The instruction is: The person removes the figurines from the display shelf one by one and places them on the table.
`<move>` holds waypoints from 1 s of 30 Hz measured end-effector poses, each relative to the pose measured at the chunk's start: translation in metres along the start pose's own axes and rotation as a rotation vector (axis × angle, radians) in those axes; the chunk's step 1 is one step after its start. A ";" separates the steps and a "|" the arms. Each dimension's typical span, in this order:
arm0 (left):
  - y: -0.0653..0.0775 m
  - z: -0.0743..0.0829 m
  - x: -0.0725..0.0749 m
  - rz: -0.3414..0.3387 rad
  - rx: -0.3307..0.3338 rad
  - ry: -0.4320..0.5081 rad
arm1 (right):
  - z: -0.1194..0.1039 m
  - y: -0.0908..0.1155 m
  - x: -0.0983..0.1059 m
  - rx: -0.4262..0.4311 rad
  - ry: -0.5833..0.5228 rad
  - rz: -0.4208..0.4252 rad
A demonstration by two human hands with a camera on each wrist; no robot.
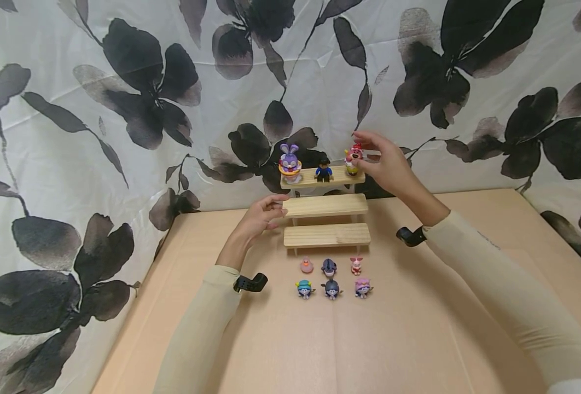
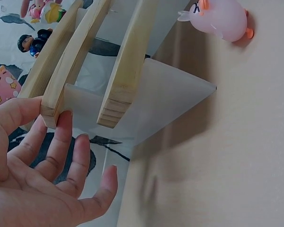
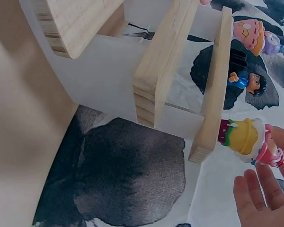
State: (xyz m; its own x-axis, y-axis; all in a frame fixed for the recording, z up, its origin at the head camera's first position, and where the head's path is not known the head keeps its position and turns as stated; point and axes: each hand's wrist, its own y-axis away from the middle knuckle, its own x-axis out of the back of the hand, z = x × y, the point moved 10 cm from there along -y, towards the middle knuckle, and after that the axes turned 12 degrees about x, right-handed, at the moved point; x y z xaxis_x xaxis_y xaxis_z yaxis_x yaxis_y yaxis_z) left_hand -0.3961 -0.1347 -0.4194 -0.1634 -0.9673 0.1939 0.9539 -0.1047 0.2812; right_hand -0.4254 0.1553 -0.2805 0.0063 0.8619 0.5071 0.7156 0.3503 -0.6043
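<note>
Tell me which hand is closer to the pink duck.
Left. The left hand pinches the left end of the middle step, behind and left of the pink duck. The right hand is farther, holding a red-topped figure at the right end of the top step.

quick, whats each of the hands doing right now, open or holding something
Left hand: closed, pinching the left end of the middle wooden shelf.
Right hand: closed, holding the pink bear figurine.
</note>
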 end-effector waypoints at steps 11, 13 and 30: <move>-0.001 -0.003 0.000 0.003 0.007 -0.003 | 0.017 0.000 -0.007 -0.086 -0.027 -0.015; -0.001 -0.003 0.000 0.002 0.007 -0.002 | 0.018 0.001 -0.008 -0.090 -0.027 -0.013; -0.001 -0.003 0.000 0.005 0.021 0.009 | 0.018 0.008 -0.002 -0.109 -0.036 -0.010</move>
State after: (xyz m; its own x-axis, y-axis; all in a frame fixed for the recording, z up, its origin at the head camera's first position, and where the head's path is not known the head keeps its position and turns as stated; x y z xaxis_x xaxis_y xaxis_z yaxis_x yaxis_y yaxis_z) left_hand -0.3968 -0.1354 -0.4225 -0.1561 -0.9700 0.1866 0.9493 -0.0951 0.2995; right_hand -0.4326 0.1626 -0.2976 -0.0243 0.8719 0.4892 0.7874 0.3182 -0.5280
